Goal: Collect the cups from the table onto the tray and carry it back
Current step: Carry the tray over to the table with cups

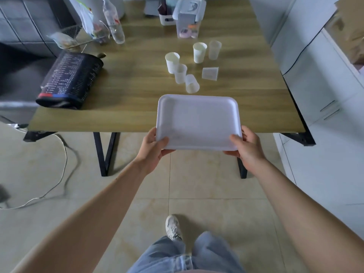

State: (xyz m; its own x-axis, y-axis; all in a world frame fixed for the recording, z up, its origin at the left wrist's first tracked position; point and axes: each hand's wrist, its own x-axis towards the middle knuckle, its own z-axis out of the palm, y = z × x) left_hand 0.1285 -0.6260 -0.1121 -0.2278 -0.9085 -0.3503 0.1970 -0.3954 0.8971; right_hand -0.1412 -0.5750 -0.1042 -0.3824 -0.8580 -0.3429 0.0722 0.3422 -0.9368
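Wooden table [137, 107], black basket [71, 79], bottle [115, 22]

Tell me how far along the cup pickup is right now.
Nothing is collected yet: the white tray is empty. In hand: the left hand and right hand grip its near corners, holding it over the near edge of the wooden table. Left: all six cups, four upright and two lying on their sides, must still go on the tray, which then gets carried back.
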